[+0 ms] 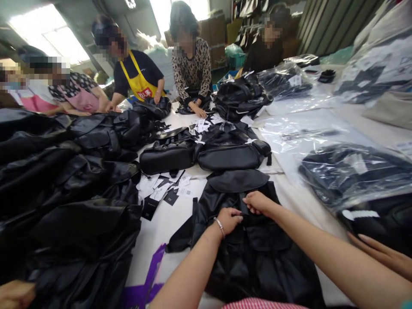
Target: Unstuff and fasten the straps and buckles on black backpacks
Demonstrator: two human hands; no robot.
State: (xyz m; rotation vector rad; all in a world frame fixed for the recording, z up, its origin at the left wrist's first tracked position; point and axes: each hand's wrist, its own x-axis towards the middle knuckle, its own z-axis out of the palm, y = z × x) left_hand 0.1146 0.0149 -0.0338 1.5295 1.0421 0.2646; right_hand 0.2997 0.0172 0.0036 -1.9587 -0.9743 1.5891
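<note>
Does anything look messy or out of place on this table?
Yes: white and black tags lie strewn left of the backpack being handled, overlapping at odd angles rather than neatly stacked. Nothing looks clearly damaged.

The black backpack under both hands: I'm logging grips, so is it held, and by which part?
The left hand and right hand pinch the black backpack at its upper front, near the middle; the exact strap or edge is unclear.

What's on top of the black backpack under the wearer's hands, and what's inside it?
The left hand and right hand are on top of the black backpack, pinching at its upper middle. Its contents, if any, cannot be seen: the black material covers them.
</note>
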